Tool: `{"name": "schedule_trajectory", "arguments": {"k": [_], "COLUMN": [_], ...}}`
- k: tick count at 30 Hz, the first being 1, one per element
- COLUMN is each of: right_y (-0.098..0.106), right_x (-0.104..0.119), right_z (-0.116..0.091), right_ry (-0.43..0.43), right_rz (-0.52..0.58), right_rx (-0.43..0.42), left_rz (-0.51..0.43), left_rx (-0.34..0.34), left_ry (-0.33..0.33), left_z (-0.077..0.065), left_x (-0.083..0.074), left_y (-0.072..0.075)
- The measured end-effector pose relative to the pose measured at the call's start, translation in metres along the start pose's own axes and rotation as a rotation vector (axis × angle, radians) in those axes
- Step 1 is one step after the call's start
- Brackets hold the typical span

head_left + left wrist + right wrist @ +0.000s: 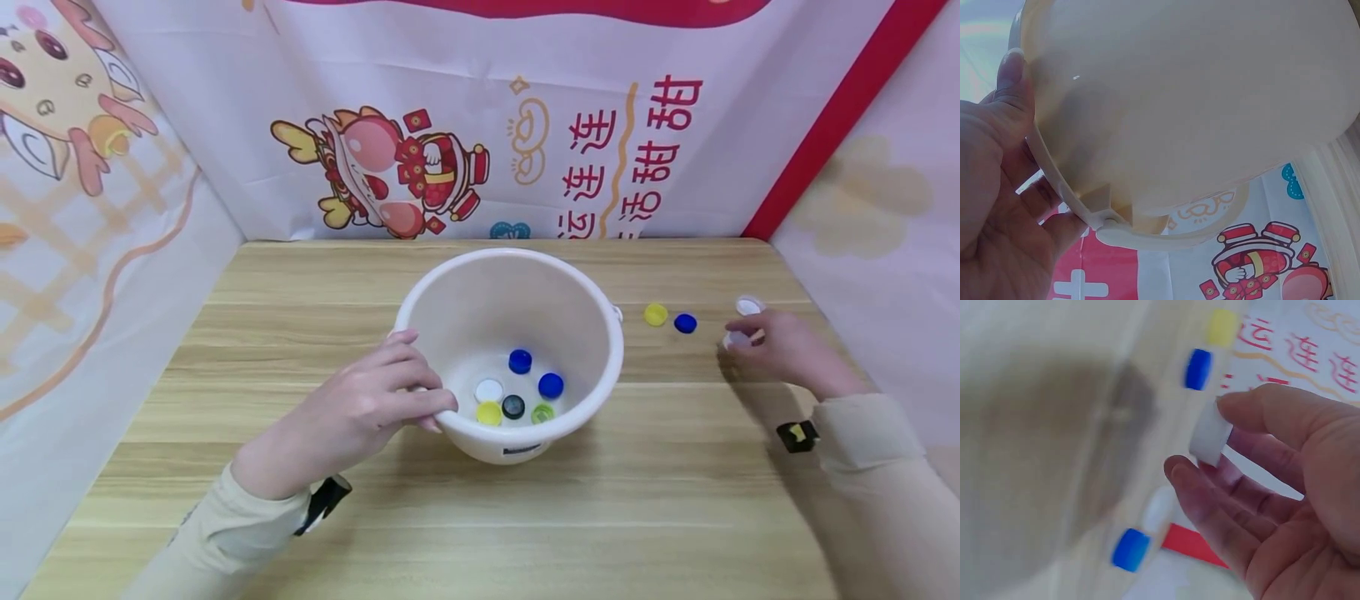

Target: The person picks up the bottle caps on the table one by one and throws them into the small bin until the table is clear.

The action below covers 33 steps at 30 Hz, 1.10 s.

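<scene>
My left hand (375, 392) holds the near-left rim of a white plastic bucket (510, 287), fingers over the edge. In the left wrist view the thumb and fingers grip that rim close to the handle's hinge. Inside on the bottom lie several bottle caps: blue (551, 385), white (489, 391), yellow (489, 413), a dark one (513, 407) and a light green one (543, 413). Over at the table's right side, my right hand (787, 346) pinches a white bottle cap (1211, 432) between thumb and fingers.
Right of the bucket lie a yellow cap (656, 314), a blue cap (685, 323) and a white cap (748, 306) on the wooden table (315, 292). Another blue cap (1130, 550) shows in the right wrist view. Printed curtains (465, 50) hang behind and beside the table.
</scene>
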State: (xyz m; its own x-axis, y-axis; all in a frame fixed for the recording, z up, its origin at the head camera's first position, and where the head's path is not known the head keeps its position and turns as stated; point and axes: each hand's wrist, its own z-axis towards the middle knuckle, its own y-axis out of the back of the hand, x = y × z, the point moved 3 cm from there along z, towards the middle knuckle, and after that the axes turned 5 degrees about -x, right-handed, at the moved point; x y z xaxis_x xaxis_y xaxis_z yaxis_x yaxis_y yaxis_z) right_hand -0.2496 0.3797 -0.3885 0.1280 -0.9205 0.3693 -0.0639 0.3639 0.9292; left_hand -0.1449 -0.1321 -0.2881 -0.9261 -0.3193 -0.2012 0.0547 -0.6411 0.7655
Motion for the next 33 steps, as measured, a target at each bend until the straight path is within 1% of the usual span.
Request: {"name": "schedule_trajectory", "arguments": {"k": [1,3,7,11,13,15,19,26,29,33], "right_y": [0.004,0.012,0.029,0.046,0.054,0.062,0.075,0.093,0.1,0.108], "right_x": [0.003,0.01,0.03,0.053,0.065,0.077,0.1,0.138,0.154,0.177], "right_z": [-0.001,-0.001,-0.004,-0.007,-0.008,-0.008,-0.01,-0.011,-0.012,-0.015], "right_ry": [0.013,0.067,0.152,0.187,0.216,0.222,0.262,0.275,0.308,0.371], "right_rz": [0.004,0.0,-0.013,-0.025,-0.032,-0.034,-0.035,-0.035,-0.026,-0.029], "right_rx": [-0.026,-0.096,-0.231,-0.295,-0.315,-0.325,-0.342,-0.351,-0.361,-0.376], "left_rz": [-0.001,-0.002,-0.005,-0.009,-0.008,-0.007,-0.011,-0.014,-0.012,-0.01], "left_rx": [-0.001,0.001,-0.002,0.002,0.008,0.007,0.007,0.0,-0.002,0.007], "left_ry": [0.0,0.0,-0.01,-0.011,-0.004,-0.005,-0.006,-0.01,-0.017,-0.007], "left_z": [0.0,0.0,0.0,0.0,0.0,0.0,0.0,-0.001,-0.001,-0.001], "left_x": [0.0,0.0,0.0,0.0,0.001,0.0,0.0,0.0,-0.001,-0.001], "left_y": [0.0,0.0,0.0,-0.001,-0.001,0.0,0.0,0.001,0.002,0.002]}}
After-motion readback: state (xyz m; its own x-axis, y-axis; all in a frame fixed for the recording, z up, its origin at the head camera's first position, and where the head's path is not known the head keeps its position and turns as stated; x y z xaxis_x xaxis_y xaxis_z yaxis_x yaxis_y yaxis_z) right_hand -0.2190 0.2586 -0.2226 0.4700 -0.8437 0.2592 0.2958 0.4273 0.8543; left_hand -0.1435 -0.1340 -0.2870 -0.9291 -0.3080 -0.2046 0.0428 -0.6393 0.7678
